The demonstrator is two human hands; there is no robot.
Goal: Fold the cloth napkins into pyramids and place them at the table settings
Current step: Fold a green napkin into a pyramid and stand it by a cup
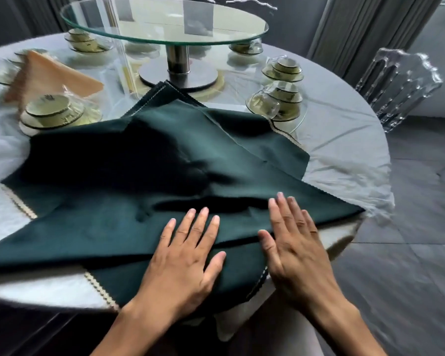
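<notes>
Head view: green napkin [165, 176] spread across frame centre on table [344, 150], rumpled, unfolded. Left hand [188, 255] and right hand [293, 242], lower centre, lie flat with fingers straight, pressing the near edge, likely smoothing it before folding. Orange napkin [54, 78] upper left.

Spread across the near edge of the round table [344, 140]: cloth napkin [165, 181], under left hand [188, 260] and right hand [296, 242], side by side. Behind: glass turntable [165, 24]. Left: folded napkin [54, 78] beside stacked cups [52, 109]. Right: more cup stacks [280, 98]; beyond, clear chair [401, 83].
</notes>
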